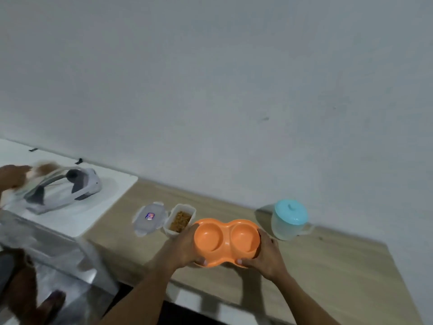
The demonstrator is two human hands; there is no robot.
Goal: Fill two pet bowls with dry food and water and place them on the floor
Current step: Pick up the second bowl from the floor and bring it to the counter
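An orange double pet bowl (pixel 226 240) with two round hollows, both showing nothing inside, is held over the wooden table (pixel 328 266). My left hand (pixel 187 248) grips its left end and my right hand (pixel 264 254) grips its right end, thumbs on the near rim. Just left of the bowl stands an open white container of brown dry food (pixel 180 220), with its clear lid (pixel 150 218) lying beside it. A translucent water jug with a light blue lid (pixel 290 219) stands to the right of the bowl, near the wall.
A white headset (pixel 63 188) lies on a white cabinet top (pixel 93 207) at the left, with another person's hand (pixel 11 177) blurred next to it. A grey wall runs along the back of the table. The floor is dark below the table's near edge.
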